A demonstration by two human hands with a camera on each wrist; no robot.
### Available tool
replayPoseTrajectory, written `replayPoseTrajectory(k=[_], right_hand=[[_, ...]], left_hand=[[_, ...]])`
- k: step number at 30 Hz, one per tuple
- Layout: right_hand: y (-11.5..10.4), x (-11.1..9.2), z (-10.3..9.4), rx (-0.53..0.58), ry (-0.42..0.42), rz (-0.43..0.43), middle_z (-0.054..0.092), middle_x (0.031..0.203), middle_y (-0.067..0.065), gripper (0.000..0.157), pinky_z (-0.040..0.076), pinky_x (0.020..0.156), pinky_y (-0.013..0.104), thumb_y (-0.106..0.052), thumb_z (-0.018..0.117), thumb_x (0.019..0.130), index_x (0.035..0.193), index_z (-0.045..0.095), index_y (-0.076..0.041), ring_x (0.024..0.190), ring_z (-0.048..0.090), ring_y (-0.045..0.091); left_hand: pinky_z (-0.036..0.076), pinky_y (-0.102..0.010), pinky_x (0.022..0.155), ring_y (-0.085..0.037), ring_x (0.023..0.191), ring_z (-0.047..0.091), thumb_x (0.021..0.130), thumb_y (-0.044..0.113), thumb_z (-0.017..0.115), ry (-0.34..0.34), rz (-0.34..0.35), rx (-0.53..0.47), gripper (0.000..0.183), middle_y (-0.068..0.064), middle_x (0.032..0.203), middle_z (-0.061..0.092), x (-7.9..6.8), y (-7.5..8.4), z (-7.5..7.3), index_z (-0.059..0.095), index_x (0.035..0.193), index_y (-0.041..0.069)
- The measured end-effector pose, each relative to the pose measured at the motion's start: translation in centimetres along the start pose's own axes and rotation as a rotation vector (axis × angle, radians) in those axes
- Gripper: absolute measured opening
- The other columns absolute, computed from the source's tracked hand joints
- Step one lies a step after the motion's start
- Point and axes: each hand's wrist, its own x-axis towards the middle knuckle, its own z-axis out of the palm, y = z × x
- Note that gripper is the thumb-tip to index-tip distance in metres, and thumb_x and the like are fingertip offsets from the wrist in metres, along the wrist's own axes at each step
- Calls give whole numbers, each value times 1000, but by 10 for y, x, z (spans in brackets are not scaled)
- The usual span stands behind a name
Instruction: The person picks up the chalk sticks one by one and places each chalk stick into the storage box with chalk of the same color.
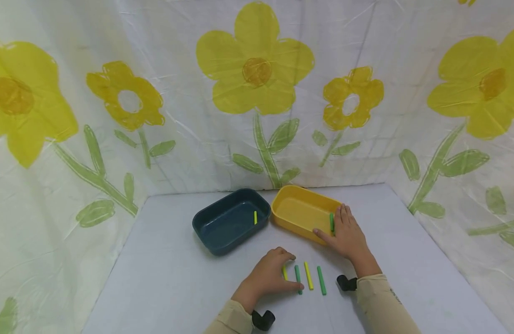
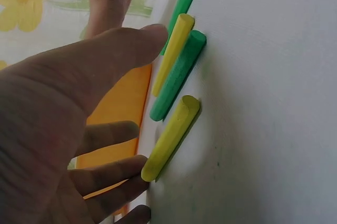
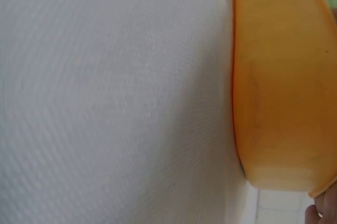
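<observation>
My left hand [image 1: 267, 273] reaches over a row of chalk-like sticks on the table, thumb and fingers spread apart. The leftmost yellow stick [image 2: 171, 138] lies between them, with fingertips right at its lower end in the left wrist view. Beside it lie a green stick [image 1: 298, 278], another yellow stick [image 1: 309, 275] and another green stick [image 1: 321, 280]. My right hand [image 1: 350, 235] rests over the right end of the yellow tray [image 1: 296, 227], fingers extended across its rim. Inside that tray a green stick [image 1: 332, 222] stands out beside the hand, partly hidden by it.
A dark teal tray [image 1: 215, 243] stands left of the yellow one, their near corners close together. One yellow stick [image 1: 255, 217] is inside it. Black wrist-worn camera pieces [image 1: 263, 320] show at both cuffs. A flowered curtain [image 1: 177, 171] hangs behind the white table [image 1: 157, 278].
</observation>
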Motion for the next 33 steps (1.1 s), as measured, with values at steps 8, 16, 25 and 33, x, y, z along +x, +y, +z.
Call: replayPoseTrajectory(k=[8, 16, 25, 33], right_hand=[[3, -1, 1, -4, -10, 6, 4, 174, 34, 128, 17, 131, 63, -84, 48, 94, 163, 7, 16, 163, 6, 50], [5, 2, 2, -7, 1, -4, 5, 174, 35, 127, 16, 130, 64, -84, 48, 95, 163, 8, 16, 163, 6, 50], [4, 2, 1, -7, 1, -3, 5, 173, 35, 128, 16, 130, 65, -84, 47, 95, 163, 7, 16, 163, 6, 51], [5, 2, 2, -7, -5, -4, 5, 173, 35, 128, 16, 130, 64, -84, 47, 95, 163, 7, 16, 163, 5, 50]], left_hand=[[53, -37, 102, -15, 116, 56, 76, 70, 87, -13, 49, 111, 82, 2, 133, 61, -1, -1, 6, 71, 137, 19], [52, -41, 105, -18, 121, 54, 72, 68, 90, -10, 45, 142, 82, 2, 134, 58, -5, 4, 5, 71, 136, 20], [50, -45, 113, -22, 130, 54, 69, 71, 91, -36, 18, 182, 91, -2, 146, 56, -6, 7, 6, 67, 142, 22], [49, -47, 114, -24, 136, 52, 74, 69, 88, -39, 0, 193, 86, -3, 149, 54, -6, 7, 10, 66, 142, 23]])
